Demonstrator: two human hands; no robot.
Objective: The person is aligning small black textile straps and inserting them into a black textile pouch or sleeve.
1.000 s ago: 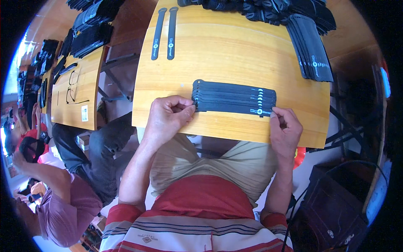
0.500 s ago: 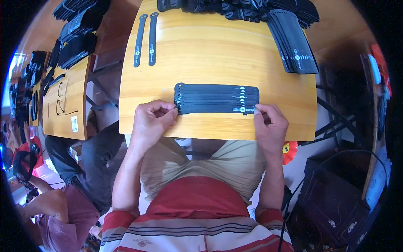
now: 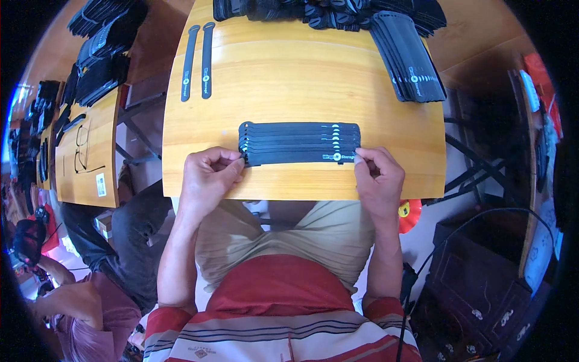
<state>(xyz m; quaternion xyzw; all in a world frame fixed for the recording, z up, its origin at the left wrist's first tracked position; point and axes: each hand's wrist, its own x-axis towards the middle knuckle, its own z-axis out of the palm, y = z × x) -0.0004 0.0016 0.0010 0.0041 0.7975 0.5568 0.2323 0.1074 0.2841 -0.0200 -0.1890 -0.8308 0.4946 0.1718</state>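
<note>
A fanned stack of dark hook-and-loop straps (image 3: pixel 289 140) lies on the wooden table in front of me, each strap overlapping the one behind it. My left hand (image 3: pixel 211 175) pinches the left end of the nearest strap between thumb and fingers. At the other end, my right hand (image 3: pixel 380 175) grips the same strap's right tip. Pale printed marks line up near the stack's right side. Two single straps (image 3: pixel 207 60) with looped ends lie apart at the table's far left.
Another fanned bundle of straps (image 3: pixel 410 57) lies at the table's far right, beside a dark heap of straps (image 3: pixel 289 9) along the back. On the left, a second table (image 3: pixel 90 145) carries eyeglasses (image 3: pixel 81 148) and strap piles. A person (image 3: pixel 90 301) sits near it.
The whole view has shifted slightly, so the table and straps appear a little further left. Both hands keep their hold on the nearest strap's ends.
</note>
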